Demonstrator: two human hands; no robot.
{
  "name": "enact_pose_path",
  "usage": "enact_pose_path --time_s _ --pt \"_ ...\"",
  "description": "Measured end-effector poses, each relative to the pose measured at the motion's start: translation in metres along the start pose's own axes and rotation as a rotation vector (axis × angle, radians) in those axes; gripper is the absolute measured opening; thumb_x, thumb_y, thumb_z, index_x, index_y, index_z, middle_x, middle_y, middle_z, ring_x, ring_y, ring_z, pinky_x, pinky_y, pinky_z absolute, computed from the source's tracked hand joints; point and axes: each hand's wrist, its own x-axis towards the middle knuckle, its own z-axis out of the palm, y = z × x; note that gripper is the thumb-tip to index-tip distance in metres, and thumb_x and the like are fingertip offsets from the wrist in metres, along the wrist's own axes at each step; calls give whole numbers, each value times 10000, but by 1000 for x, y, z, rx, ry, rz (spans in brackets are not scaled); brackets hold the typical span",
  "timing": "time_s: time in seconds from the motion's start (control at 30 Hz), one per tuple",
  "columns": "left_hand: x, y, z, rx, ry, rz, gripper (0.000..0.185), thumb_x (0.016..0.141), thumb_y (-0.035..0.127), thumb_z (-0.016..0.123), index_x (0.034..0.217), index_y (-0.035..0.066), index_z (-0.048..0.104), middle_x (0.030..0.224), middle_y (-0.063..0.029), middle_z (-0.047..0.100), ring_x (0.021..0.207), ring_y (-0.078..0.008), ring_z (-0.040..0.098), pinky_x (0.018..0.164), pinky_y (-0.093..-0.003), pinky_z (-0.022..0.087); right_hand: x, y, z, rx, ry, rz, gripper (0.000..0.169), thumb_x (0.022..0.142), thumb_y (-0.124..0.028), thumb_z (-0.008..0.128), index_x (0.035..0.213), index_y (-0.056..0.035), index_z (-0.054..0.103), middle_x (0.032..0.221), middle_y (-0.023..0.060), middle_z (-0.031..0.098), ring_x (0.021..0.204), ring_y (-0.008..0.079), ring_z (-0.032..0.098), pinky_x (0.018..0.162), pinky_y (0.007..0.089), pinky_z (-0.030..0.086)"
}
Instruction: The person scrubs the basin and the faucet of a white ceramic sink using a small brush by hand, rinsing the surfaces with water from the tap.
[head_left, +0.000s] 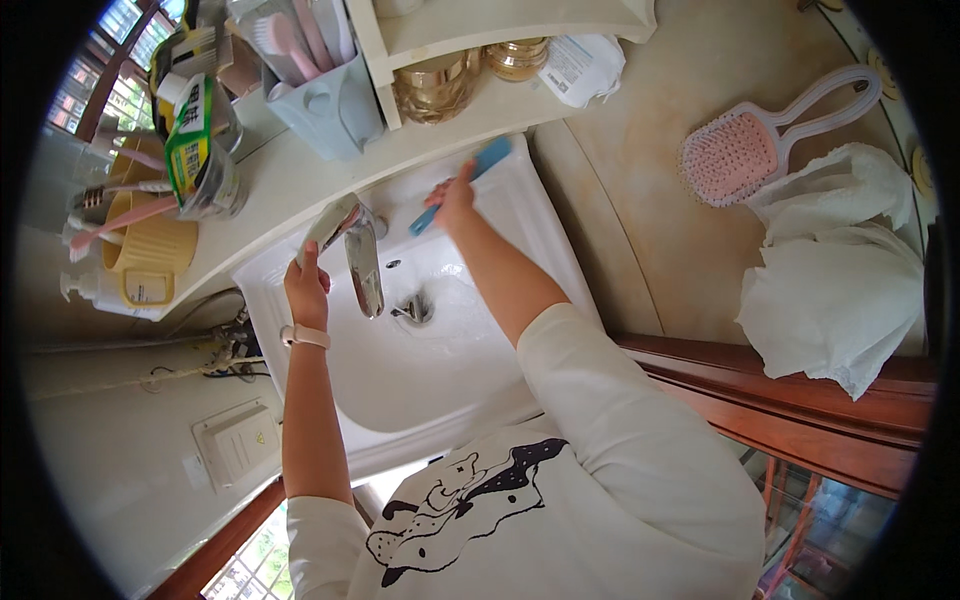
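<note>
My left hand (306, 283), with a pale band at the wrist, rests on the lever of the chrome faucet (365, 270); its exact grip is partly hidden. My right hand (454, 196) is closed around a blue brush or comb (493, 156) above the back right part of the white washbasin (405, 390). The blue tool lies slantwise, one end showing on either side of the hand; its bristles or teeth cannot be made out. Below the faucet spout, a metal drain stopper (411, 309) sits tilted in the drain, with some water around it.
Behind the basin, a shelf holds a blue toothbrush cup (330, 112), a yellow mug (154, 244), a pump bottle (112, 291), gold-toned jars (435, 86) and a white packet (583, 67). On the right counter lie a pink paddle hairbrush (735, 154) and crumpled white tissue (832, 289).
</note>
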Motion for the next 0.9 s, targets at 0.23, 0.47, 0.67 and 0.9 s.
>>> enact_pose_path --time_s 0.23,0.47,0.67,0.9 --pt "-11 -116 -112 749 468 237 378 819 361 547 892 -9 528 818 -135 543 747 -264 493 708 -372 398 32 -35 -31 -52 -68 -127 586 708 -690 447 552 -155 267 437 -34 208 335 117 193 375 255 229" --pt "-67 -226 -204 1005 433 -517 772 780 662 306 915 -49 574 882 -232 586 841 -384 549 728 -458 424 -21 -13 -19 -277 -46 200 607 723 -701 396 505 -165 213 418 -40 174 331 117 182 374 275 213" --pt "-65 -213 -183 853 382 -377 833 792 668 246 727 -74 619 702 -260 582 728 -402 561 667 -449 424 -45 41 -1 -282 -105 331 616 673 -729 424 509 -159 255 413 -19 193 325 135 211 374 274 226" --pt "-65 -222 -193 892 285 -407 799 820 631 233 747 -63 622 710 -266 578 710 -406 553 657 -453 412 -4 -24 12 19 -118 66 627 715 -733 338 513 -148 240 408 -16 202 347 136 222 394 257 216"
